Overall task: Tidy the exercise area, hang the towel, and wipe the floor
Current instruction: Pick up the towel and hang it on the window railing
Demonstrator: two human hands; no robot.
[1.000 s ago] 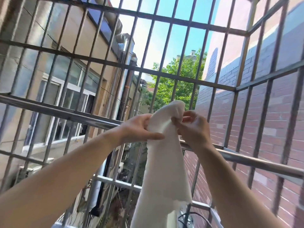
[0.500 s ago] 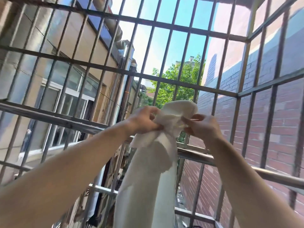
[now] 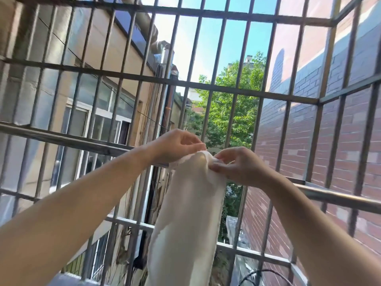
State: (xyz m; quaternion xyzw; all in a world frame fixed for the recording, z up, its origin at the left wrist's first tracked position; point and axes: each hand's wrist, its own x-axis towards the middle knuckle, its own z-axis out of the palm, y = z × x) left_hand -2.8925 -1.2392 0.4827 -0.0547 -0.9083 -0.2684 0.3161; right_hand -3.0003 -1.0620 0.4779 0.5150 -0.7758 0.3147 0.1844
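Grille: grey metal bars [image 3: 226, 87], upright and crosswise, cage the whole view and turn a corner at the right.
Left side: a beige building [image 3: 115, 48] with white-framed windows [image 3: 78, 129], and a thick pipe [image 3: 145, 21] along its roof edge.
Right side: a red brick wall [image 3: 299, 141], its upper part sunlit and the rest in shade.
Beyond: a green tree [image 3: 222, 112] stands between the two buildings, under blue sky [image 3: 233, 38].
Light: bright daylight.

barred grille [image 3: 235, 90] closing ahead, narrow gaps between bars, rail [image 3: 68, 139] crossing in front, towel [image 3: 191, 203] covering its middle
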